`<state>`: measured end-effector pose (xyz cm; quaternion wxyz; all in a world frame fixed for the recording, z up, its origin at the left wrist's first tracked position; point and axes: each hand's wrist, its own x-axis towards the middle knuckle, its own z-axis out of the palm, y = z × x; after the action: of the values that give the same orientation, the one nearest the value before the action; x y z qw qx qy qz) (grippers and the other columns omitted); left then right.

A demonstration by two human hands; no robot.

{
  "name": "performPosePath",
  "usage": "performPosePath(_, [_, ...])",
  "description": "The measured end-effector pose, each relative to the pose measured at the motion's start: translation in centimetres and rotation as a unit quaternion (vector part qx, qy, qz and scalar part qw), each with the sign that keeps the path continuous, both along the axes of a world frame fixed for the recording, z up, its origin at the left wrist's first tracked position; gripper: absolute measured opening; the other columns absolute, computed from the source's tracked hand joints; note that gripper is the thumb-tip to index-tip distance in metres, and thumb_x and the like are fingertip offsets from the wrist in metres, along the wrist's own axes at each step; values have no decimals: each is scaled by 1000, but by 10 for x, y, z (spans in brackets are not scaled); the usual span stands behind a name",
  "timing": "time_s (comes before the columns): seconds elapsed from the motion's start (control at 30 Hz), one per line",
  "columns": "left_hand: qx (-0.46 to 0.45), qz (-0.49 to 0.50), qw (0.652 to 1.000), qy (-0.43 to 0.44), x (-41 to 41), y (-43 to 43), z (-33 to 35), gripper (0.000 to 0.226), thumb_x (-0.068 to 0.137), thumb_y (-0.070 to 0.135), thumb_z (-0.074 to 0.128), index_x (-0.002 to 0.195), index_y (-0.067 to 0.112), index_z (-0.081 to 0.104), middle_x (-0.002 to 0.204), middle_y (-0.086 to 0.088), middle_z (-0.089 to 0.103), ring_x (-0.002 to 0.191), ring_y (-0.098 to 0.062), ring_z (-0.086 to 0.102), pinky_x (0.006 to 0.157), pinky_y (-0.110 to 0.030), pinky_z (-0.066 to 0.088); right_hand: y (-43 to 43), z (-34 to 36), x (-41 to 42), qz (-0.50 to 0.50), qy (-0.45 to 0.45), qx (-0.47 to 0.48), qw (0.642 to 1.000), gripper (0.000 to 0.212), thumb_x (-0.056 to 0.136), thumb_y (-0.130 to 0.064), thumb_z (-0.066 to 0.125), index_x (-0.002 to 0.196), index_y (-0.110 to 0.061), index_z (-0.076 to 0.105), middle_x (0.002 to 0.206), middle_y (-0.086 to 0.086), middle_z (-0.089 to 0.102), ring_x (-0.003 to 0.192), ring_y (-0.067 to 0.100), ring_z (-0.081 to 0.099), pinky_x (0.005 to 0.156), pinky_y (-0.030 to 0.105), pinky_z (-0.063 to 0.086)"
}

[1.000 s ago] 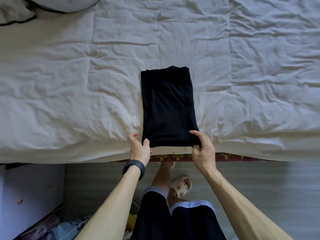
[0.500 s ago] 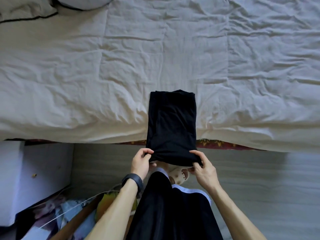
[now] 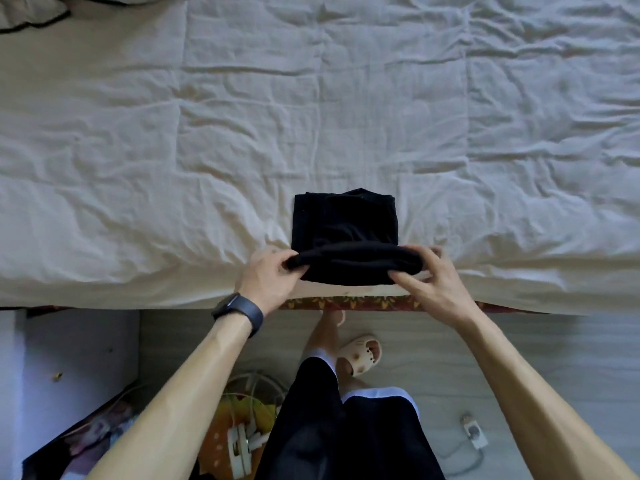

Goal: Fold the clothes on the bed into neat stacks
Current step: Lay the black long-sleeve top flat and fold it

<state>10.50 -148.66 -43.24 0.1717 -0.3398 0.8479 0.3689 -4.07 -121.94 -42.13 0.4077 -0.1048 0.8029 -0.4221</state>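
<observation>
So the crumpled white quilt [image 3: 138,168] takes up pretty much the whole top half of your view, running edge to edge, with a dark-trimmed pillow [image 3: 27,12] poking in at the far left corner. Below that there's pale floor [image 3: 519,358], and a strip of red patterned mattress [image 3: 346,302] peeks out under the quilt's near edge. Your own black shorts [image 3: 346,427] with the white hem fill the bottom middle.

The black garment [image 3: 343,223] sits right at the near edge of the bed, dead centre in front of you. It's already folded down into a narrow rectangle. The far part lies flat on the quilt, and the near end is raised up off it in a thick rounded fold that curls over the flat part.

Your left hand [image 3: 268,282] has its fingers curled round the left end of that fold, gripping it. Your right hand [image 3: 429,282] is clamped on the right end, thumb on the near side and fingers over the top. Both are at about the same height, so the fold hangs level between them.

Small stuff: dark watch [image 3: 239,311] on your left wrist, one cream slipper [image 3: 360,355] on the floor by your leg, and a white plug [image 3: 472,434] with its cord lying on the floor off to the right.
</observation>
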Motion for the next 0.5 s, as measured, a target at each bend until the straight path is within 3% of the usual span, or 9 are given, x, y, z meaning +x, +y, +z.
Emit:
performPosePath(0.07, [94,82,991,39,-29,-12,-14,28,98,42,59,96,16,71,100,-1,61,90,-16,61,78,-29,46,-17,-15,-20,-60,-46,-18,997,30,94,-33,71,121,-38,60,120,-11,62,106,1,64,88,19,52])
performPosePath(0.13, [205,188,960,36,-56,-13,-27,34,104,42,47,101,16,68,102,-1,68,94,-17,65,82,-38,53,-35,-33,-34,-127,-69,-20,989,34,96,-39,67,126,-26,57,119,-10,67,108,1,66,88,22,55])
performPosePath(0.3, [65,266,962,1,-91,-3,-69,41,105,53,29,88,20,47,75,-3,58,64,-20,56,51,-31,38,-80,-73,-41,-197,64,60,977,41,101,-57,47,128,-25,46,103,-19,59,93,-6,61,71,7,45])
performPosePath(0.4, [-14,244,970,0,-98,-5,-84,37,105,51,28,84,22,38,62,-1,50,52,-18,47,44,-28,25,-93,-90,-43,-205,102,121,966,56,101,-66,34,136,-22,39,92,-21,53,80,-3,55,65,15,40])
performPosePath(0.5, [-46,224,972,-43,-99,-14,-99,36,106,50,27,85,23,39,63,4,46,53,-14,42,46,-29,22,-98,-103,-43,-197,95,168,961,61,98,-73,28,134,-24,39,87,-16,56,77,4,57,62,28,43])
